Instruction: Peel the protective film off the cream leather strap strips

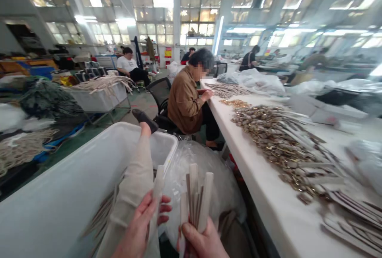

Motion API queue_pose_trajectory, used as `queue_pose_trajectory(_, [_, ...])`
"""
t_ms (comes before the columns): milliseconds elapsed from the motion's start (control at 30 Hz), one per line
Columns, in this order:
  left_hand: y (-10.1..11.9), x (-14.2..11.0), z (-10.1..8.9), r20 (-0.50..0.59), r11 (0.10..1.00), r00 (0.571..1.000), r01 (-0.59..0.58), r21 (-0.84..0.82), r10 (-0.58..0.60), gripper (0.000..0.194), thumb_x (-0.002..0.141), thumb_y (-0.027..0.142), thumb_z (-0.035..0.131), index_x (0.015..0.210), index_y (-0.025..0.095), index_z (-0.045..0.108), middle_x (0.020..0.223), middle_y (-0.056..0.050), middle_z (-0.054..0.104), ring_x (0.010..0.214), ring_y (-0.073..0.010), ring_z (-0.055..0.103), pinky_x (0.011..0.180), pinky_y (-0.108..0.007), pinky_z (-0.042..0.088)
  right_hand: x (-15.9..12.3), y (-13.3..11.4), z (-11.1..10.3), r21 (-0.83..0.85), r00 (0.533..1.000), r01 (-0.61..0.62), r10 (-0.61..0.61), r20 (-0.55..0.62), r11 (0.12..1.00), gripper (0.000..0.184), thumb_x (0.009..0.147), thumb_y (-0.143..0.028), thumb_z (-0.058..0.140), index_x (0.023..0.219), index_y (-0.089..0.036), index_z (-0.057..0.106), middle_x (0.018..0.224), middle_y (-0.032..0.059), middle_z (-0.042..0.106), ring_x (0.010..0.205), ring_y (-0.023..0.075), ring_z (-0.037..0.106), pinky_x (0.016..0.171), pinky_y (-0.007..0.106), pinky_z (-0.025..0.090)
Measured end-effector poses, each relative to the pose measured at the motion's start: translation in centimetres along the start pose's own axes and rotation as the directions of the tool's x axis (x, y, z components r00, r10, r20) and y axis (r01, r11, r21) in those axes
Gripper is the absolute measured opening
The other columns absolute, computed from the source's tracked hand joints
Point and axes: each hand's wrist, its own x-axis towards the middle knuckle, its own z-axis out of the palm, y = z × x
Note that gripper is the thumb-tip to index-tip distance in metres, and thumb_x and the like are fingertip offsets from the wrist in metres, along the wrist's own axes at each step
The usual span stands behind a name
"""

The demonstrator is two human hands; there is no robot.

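Observation:
My left hand point(139, 220) grips one flat pale-grey strap point(157, 190) upright between thumb and fingers, its other fingertips showing behind it. Close by on the right, my right hand point(204, 240) is closed around several similar straps point(205, 196), fanned out with their rounded ends up. The two hands are apart, above my lap. My outstretched leg point(131, 194) in light trousers rests over a white bin point(59, 178), in which more thin straps point(103, 214) lie. The lower ends of the held straps are hidden by my hands.
A long white table point(238, 162) runs along my right, with a heap of straps with gold-coloured metal parts point(268, 138). A clear plastic bag point(209, 162) bulges beneath its edge. Ahead, a person in a brown jacket point(183, 96) sits working. Another bin point(98, 98) stands at left.

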Motion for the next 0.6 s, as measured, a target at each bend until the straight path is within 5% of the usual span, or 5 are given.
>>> queue_pose_trajectory(67, [-1.6, -0.1, 1.0, 0.100, 0.996, 0.991, 0.082, 0.043, -0.086, 0.049, 0.066, 0.045, 0.088, 0.103, 0.017, 0.071, 0.099, -0.010, 0.076, 0.084, -0.0246, 0.072, 0.074, -0.032, 0.059, 0.4, -1.2, 0.3, -0.010, 0.998, 0.055, -0.055, 0.015, 0.998, 0.067, 0.054, -0.079, 0.076, 0.073, -0.016, 0.059, 0.049, -0.0044, 0.052, 0.037, 0.0059, 0.040, 0.038, 0.020, 0.037])
queue_pose_trajectory(200, [-3.0, -0.2, 1.6, 0.135, 0.979, 0.979, 0.131, 0.157, -0.153, 0.056, 0.064, 0.047, 0.087, 0.110, 0.020, 0.072, 0.101, -0.010, 0.077, 0.097, -0.0305, 0.070, 0.081, -0.035, 0.058, 0.8, -2.0, -0.3, -0.008, 0.992, 0.125, -0.125, 0.008, 0.992, 0.066, 0.060, -0.080, 0.072, 0.067, -0.015, 0.058, 0.046, -0.0039, 0.050, 0.033, 0.0042, 0.038, 0.034, 0.018, 0.030])
queue_pose_trajectory(433, [-3.9, -0.6, 1.8, 0.229, 0.939, 0.971, -0.022, 0.344, -0.061, 0.042, 0.072, 0.042, 0.081, 0.109, 0.025, 0.074, 0.120, -0.010, 0.072, 0.127, -0.0366, 0.054, 0.101, -0.039, 0.051, 1.0, -1.5, -0.9, 0.043, 0.992, 0.127, -0.125, -0.031, 0.991, 0.066, 0.056, -0.079, 0.074, 0.061, -0.016, 0.056, 0.044, -0.0043, 0.048, 0.034, 0.0054, 0.041, 0.033, 0.017, 0.029])
queue_pose_trajectory(600, [-5.0, -0.1, 1.8, 0.237, 0.798, 0.966, -0.224, 0.559, 0.105, 0.042, 0.071, 0.040, 0.083, 0.110, 0.028, 0.075, 0.129, -0.008, 0.068, 0.128, -0.0343, 0.052, 0.117, -0.037, 0.033, 1.5, -0.4, -0.8, 0.068, 0.988, 0.143, -0.138, -0.067, 0.987, 0.064, 0.057, -0.078, 0.074, 0.056, -0.017, 0.052, 0.040, -0.0051, 0.044, 0.033, 0.0048, 0.037, 0.033, 0.018, 0.027])
